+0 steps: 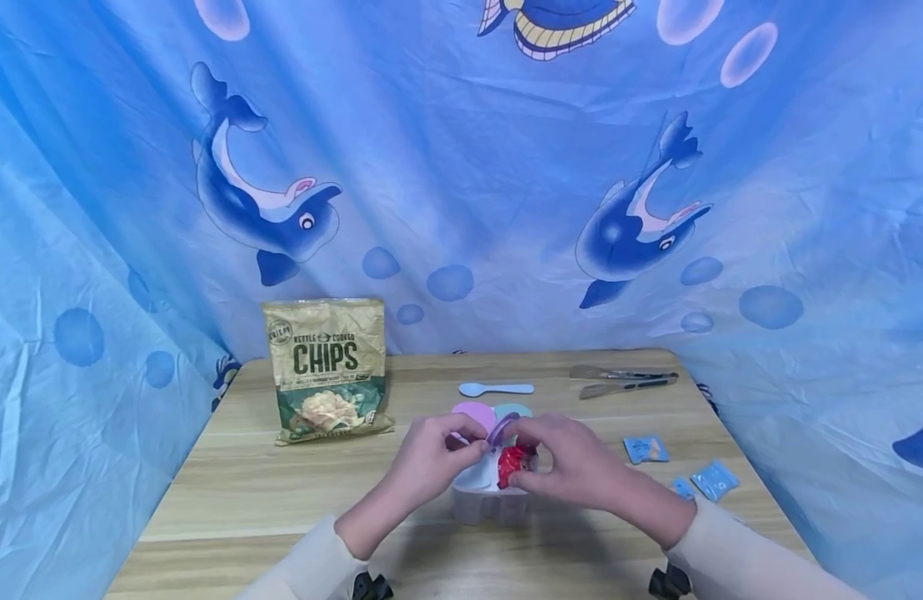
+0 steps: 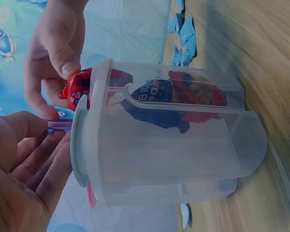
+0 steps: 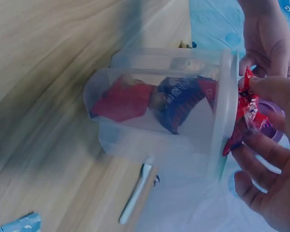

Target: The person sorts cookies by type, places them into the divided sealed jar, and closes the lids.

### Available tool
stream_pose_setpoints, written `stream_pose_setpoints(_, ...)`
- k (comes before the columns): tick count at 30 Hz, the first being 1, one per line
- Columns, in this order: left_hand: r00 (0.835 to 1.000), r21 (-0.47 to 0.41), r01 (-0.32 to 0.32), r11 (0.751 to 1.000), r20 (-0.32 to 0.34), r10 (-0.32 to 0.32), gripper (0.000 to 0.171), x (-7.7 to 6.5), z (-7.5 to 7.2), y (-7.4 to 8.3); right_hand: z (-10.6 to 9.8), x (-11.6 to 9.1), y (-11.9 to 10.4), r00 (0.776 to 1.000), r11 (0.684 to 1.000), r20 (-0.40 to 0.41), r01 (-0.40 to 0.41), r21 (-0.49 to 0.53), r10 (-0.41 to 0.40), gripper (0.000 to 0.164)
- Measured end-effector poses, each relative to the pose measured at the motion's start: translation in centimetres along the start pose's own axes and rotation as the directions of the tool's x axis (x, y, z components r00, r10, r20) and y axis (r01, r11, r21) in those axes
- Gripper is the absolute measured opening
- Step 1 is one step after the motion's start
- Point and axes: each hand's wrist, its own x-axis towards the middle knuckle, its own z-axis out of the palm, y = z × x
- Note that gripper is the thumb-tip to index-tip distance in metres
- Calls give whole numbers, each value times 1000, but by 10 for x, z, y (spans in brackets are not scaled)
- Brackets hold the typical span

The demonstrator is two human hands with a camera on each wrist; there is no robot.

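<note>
A clear plastic container (image 2: 159,159) with several lobed compartments and pastel flip lids stands before me on the table. My left hand (image 1: 439,454) pinches its raised purple lid (image 1: 501,428) between thumb and fingers. At the uncovered mouth, my right hand (image 1: 574,462) holds a red wrapped snack packet (image 1: 511,465), which sits partly inside the rim in the left wrist view. Through the wall below show a dark blue packet (image 2: 152,99) and another red packet (image 2: 203,96), stacked in the same compartment. The pink lid (image 1: 472,414) and mint lid (image 1: 512,410) lie down.
A chips bag (image 1: 330,367) stands at the back left. Behind the container lies a pale blue spoon (image 1: 499,389), and metal tongs (image 1: 619,387) rest at the back right. Small blue packets (image 1: 646,448) are scattered on the right side of the table. A printed blue curtain (image 1: 461,208) hangs behind.
</note>
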Motion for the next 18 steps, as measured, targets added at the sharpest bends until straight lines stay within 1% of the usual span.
stream_pose_setpoints(3,1000,-5,-1,1000,0,1,6,0,0,0,-4,1,0,998,997,13,61,41,-62,30)
stream_pose_setpoints(5,1000,-7,0,1000,4,1,6,0,1,0,-5,1,1,997,995,15,78,58,-79,27)
stream_pose_setpoints(7,1000,-6,-2,1000,6,2,6,0,1,-1,-7,1,3,998,994,24,62,92,-65,27)
stream_pose_setpoints(10,1000,-4,-6,1000,8,7,6,0,2,-2,-8,1,5,999,992,42,5,129,-11,31)
stream_pose_setpoints(11,1000,-3,-6,1000,7,6,6,0,2,-2,-8,1,5,999,992,51,-3,129,-4,33)
stream_pose_setpoints(13,1000,0,-6,1000,4,6,6,0,2,-2,-8,1,6,998,995,65,12,99,-18,35)
stream_pose_setpoints(16,1000,1,-1,1000,0,1,6,0,1,-2,-8,3,5,995,996,75,63,59,-67,39)
stream_pose_setpoints(18,1000,3,-2,1000,-1,2,7,0,1,-2,-7,4,4,993,995,81,86,51,-90,39)
